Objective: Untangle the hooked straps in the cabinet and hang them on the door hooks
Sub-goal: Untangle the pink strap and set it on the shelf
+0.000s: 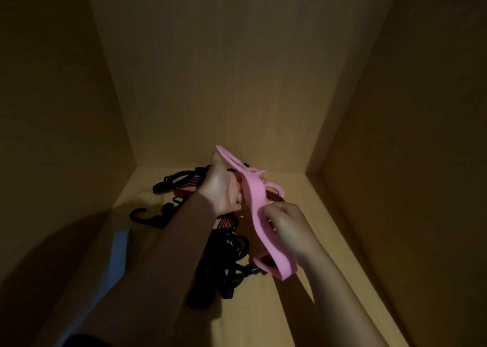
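— Two hands in the cabinet (pixel 210 83); what do they have?

— One pink strap (pixel 254 196), flat and wide, held between them above the heap. The left hand (pixel 224 188) grips its upper part, fingers (pixel 235 192) curled round the band, and a short end sticks up past the thumb. The right hand (pixel 290 230) is lower and nearer, its fingers (pixel 272 211) pinching the strap's edge.

— And the lower end?

— It hangs down past the right wrist and folds into a loop close to the cabinet floor (pixel 311 201). I cannot tell whether it touches anything there.

— Where are the other straps?

— Lying in a tangle on the floor under and behind the hands. A red striped strap (pixel 185 188) runs behind the left wrist and shows again below it. Black straps (pixel 226 249) are bunched between the two forearms, partly in shadow. One black hook (pixel 138 213) lies out at the left edge of the pile, its open curl turned away from it.

— Is the pink one still caught in them?

— Too dark to say; it crosses in front of the red strap, with the hands covering the rest.
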